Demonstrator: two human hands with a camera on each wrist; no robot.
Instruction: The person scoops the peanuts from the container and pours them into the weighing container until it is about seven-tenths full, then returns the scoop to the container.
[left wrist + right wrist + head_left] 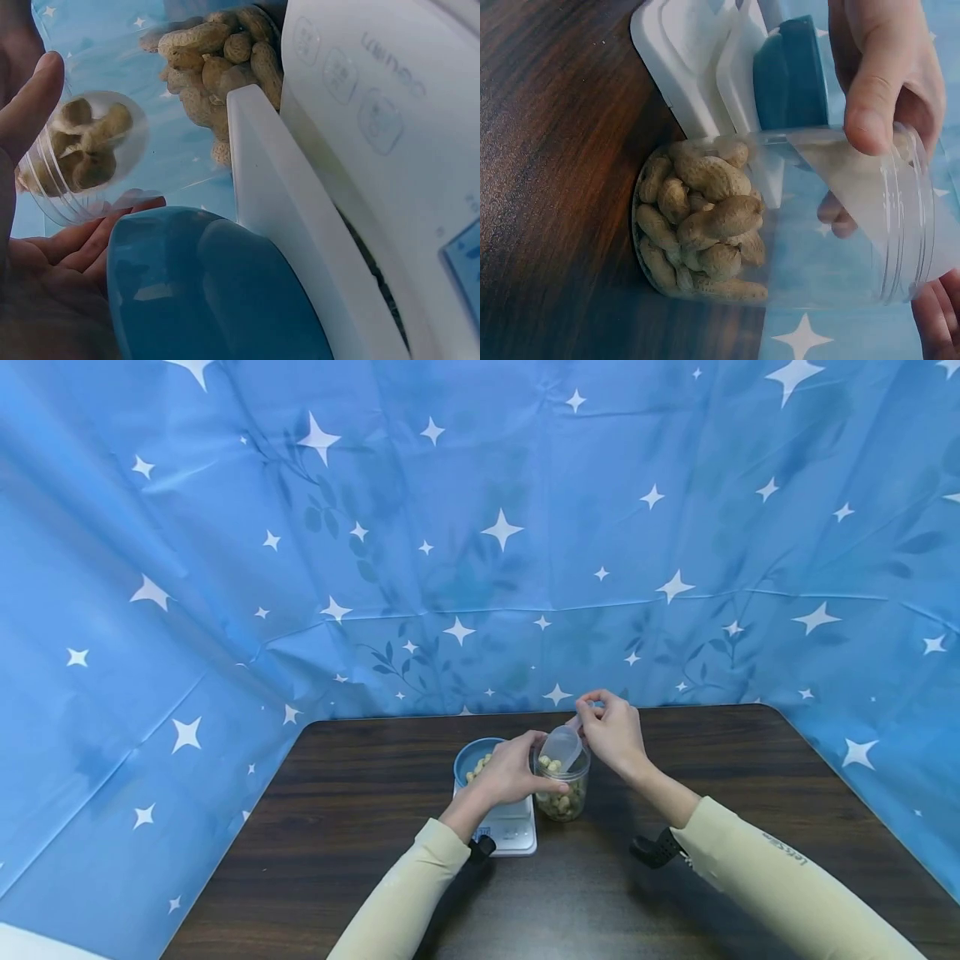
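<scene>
The landmark is the jar point(564, 793), a clear plastic container standing upright on the table point(360, 827) near the centre, partly filled with peanuts point(701, 221).

Left of the jar: a blue bowl point(471, 757) sits on a white scale point(513, 833). The bowl holds peanuts. The scale's near edge lies just beside the jar's base.

At the jar: the left hand point(513, 772) reaches across from the bowl side, fingers curled round the jar's upper wall, thumb on the near side. The left wrist view shows the fingers point(34, 90) against the clear wall.

Above the jar mouth: a clear scoop point(561, 748) is tilted over the opening, with peanuts in it.

Right of the jar: the right hand point(611, 731) is behind and above the rim, fingertips pinching the scoop's handle.

Behind the table hangs a blue backdrop point(480, 527) with white stars.
</scene>
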